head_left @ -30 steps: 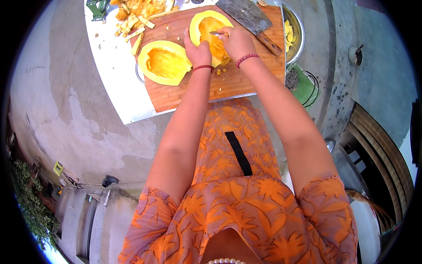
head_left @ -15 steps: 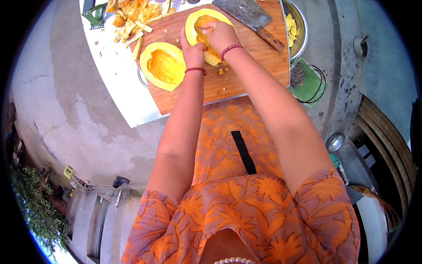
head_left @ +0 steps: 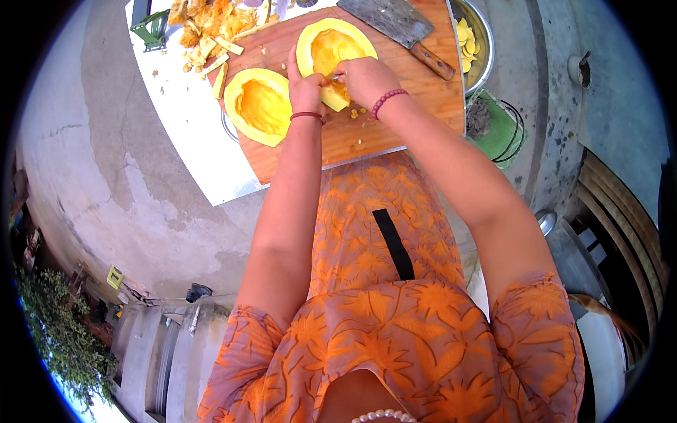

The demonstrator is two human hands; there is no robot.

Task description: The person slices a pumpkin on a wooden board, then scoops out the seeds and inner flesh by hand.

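Note:
A hollowed yellow pumpkin half rests on the wooden cutting board, cut side up. My left hand grips its near left rim, thumb toward the hollow. Closed at the near right edge of the same half, my right hand holds what looks like a metal spoon; only a shiny bit of it shows by the fingers. To the left lies a second hollowed pumpkin half, its opening facing up. A cleaver with a wooden handle lies flat on the board, beyond my right hand.
Scooped orange pulp and peel strips are heaped at the far left, beside a green plastic object. Right of the board stands a metal bowl with yellow slices. A green basket sits close to the board's right corner.
My right hand has drawn back from inside the hollow to the pumpkin half's near right edge, uncovering the inside. My left hand keeps its hold, shifted slightly left.

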